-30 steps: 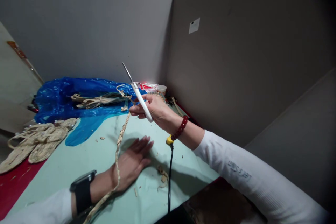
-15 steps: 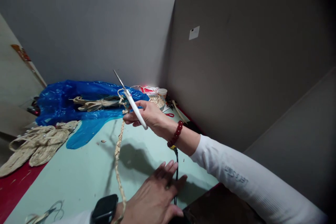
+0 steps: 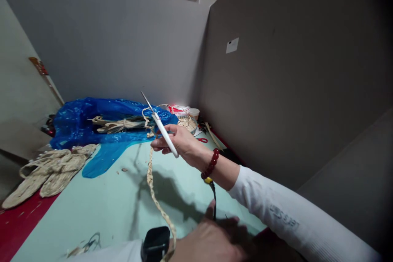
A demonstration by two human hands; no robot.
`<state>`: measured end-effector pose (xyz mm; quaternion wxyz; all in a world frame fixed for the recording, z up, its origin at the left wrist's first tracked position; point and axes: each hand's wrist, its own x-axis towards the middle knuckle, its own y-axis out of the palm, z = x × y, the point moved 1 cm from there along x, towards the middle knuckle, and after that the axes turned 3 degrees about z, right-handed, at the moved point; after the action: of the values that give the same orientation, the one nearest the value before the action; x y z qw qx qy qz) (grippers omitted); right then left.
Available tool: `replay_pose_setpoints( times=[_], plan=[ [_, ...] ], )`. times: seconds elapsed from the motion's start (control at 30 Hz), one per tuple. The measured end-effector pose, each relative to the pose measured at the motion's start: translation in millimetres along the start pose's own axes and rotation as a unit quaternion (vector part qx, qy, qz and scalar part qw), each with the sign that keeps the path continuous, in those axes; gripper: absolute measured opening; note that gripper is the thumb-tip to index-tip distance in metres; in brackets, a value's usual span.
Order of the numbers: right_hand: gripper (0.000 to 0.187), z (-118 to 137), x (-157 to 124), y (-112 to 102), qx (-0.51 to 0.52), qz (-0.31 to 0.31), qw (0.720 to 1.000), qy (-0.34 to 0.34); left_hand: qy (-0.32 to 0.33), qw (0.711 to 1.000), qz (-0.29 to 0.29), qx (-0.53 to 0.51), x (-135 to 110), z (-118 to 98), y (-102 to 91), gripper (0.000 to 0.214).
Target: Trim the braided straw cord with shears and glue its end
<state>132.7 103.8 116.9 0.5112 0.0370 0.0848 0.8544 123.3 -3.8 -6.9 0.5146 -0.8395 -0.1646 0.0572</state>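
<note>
A straw braid [image 3: 150, 177] is pinched near its upper end beside a white-handled tool [image 3: 165, 136] in the right hand [image 3: 189, 145], raised apparently so it hangs clear of the tabletop [image 3: 92, 200], while the left hand [image 3: 204, 239], though blurred, seems spread open.

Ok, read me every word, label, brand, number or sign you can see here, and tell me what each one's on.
"Let's Slim": upside down on the right sleeve; slightly blurred, second word less certain.
White card on the dark partition: one dark mark, any print too small to read.
Red-and-white packet: no wording legible.
Watch: dark screen, no digits visible.
</note>
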Motion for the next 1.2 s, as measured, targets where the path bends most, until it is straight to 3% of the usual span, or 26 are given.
replay_pose_setpoints(
  times=[0.1,0.2,0.3,0.37,0.43,0.5,0.57,0.67,0.8,0.87,1.0,1.1,1.2],
  plan=[
    [0.041,-1,2,0,0.004,0.001,1.0,-0.001,0.041,0.999,0.018,0.004,-5,3,12.2,0.039],
    [0.041,-2,4,1,0.005,0.007,1.0,-0.005,0.025,0.999,0.004,0.022,-24,6,5.7,0.044],
    [0.042,-6,8,3,0.004,0.012,1.0,-0.005,-0.048,0.997,-0.027,0.06,-58,18,-10.4,0.053],
    [0.043,-10,10,5,0.004,0.014,1.0,-0.007,-0.12,0.989,-0.047,0.077,-81,30,-17.6,0.08],
    [0.042,-14,12,7,0.006,0.017,1.0,-0.009,-0.182,0.977,-0.066,0.095,-94,40,-18.0,0.087],
    [0.041,-18,13,10,0.009,0.023,1.0,-0.008,-0.171,0.979,-0.055,0.099,-94,44,-11.5,0.068],
    [0.041,-20,14,13,0.011,0.03,0.999,-0.006,-0.106,0.99,-0.027,0.088,-84,41,-2.1,0.033],
    [0.04,-22,15,16,0.012,0.041,0.999,-0.005,-0.06,0.995,-0.031,0.08,-74,36,5.1,0.028],
    [0.046,-24,20,16,0.016,0.04,0.999,-0.004,-0.08,0.988,-0.096,0.091,-99,46,-10.3,0.031],
    [0.047,-26,23,16,0.018,0.034,0.999,-0.004,-0.156,0.967,-0.164,0.112,-124,65,-26.0,0.05],
    [0.048,-29,27,16,0.019,0.03,0.999,-0.004,-0.296,0.901,-0.28,0.152,-171,109,-48.1,0.061],
    [0.047,-25,30,19,0.017,0.025,0.999,-0.013,-0.325,0.884,-0.297,0.16,-187,117,-41.5,0.056],
    [0.047,-18,34,24,0.016,0.024,0.999,-0.024,-0.291,0.906,-0.268,0.15,-181,103,-21.4,0.054]
  ],
)
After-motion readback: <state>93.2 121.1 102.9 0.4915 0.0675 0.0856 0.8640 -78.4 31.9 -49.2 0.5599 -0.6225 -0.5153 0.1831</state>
